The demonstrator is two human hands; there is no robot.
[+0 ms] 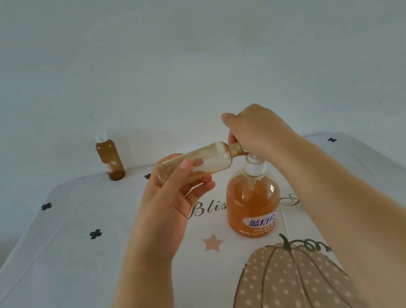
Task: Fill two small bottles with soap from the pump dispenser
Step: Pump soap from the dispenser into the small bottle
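Working at a table [53, 259] under a pumpkin-print cloth [286, 287], facing a plain pale wall [177, 37]. Holding a small bottle [205, 160] almost level in the left hand [174, 196], fingers [201, 181] and thumb wrapping its base end, open neck meeting the top of the pump dispenser [253, 204] standing mid-table. Covering the pump head with the right hand [254, 129], fingers [233, 138] curling down over it. Seeing a second small bottle [110, 160], capped and amber, standing upright at the far left edge.
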